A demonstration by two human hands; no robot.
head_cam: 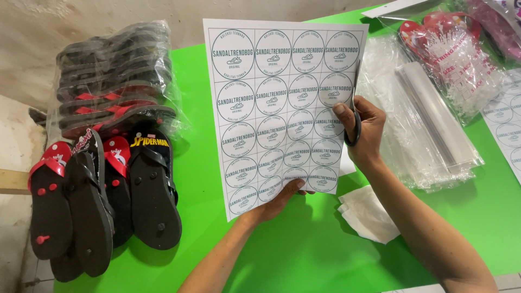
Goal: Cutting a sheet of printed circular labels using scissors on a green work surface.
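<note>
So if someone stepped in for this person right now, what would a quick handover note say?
Left hand: holds the sticker sheet upright by its bottom edge.
Right hand: fingers in the scissors, blades at the sheet's right edge.
Done: no cut visible; all round labels look intact.
Left: the whole sheet remains uncut.
Nearby on the green table: sandals to the left, clear bags to the right.

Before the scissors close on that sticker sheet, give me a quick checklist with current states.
1. Left hand holds the sticker sheet by its bottom edge: ok.
2. Right hand grips the scissors: ok.
3. Blades at the sheet's right edge: ok.
4. Blades lined up between label columns: cannot tell.
5. Left fingers away from the blades: ok.
6. Sheet flat: not ok, it curves.
</note>
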